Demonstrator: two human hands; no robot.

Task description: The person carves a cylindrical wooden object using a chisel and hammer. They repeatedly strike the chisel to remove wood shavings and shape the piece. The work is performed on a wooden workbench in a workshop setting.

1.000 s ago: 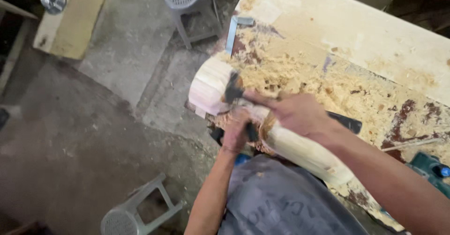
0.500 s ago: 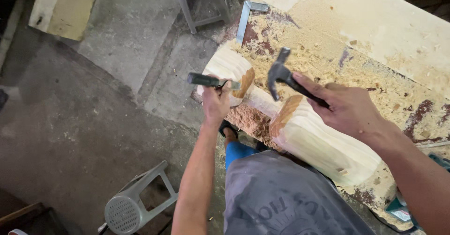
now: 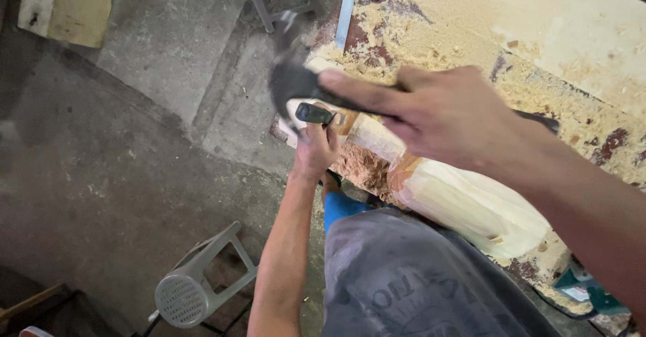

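Since half a second ago my right hand (image 3: 457,118) has swung the hammer (image 3: 296,81) up and in toward the camera; its head is now a dark blur above the chisel, where before it hung clear to the right over the carved wood. My left hand (image 3: 316,150) has stayed put near the end of the wood block (image 3: 464,202), fingers wrapped shut around the chisel (image 3: 315,114), whose dark handle end pokes out to the left. The right hand is closed tight on the hammer's handle, index finger stretched along it.

The block lies along the near edge of the table (image 3: 579,34), pale and rounded, with a reddish cut notch just right of my left hand and shavings spread over the table top. A metal square (image 3: 346,11) lies at the table's far corner; a grey plastic stool (image 3: 195,290) stands on the floor below.

To strike well, I judge the blow must land square on the chisel's butt, with the left hand's grip steady and its fingers kept below the struck end. Where the blade meets the wood I cannot see.
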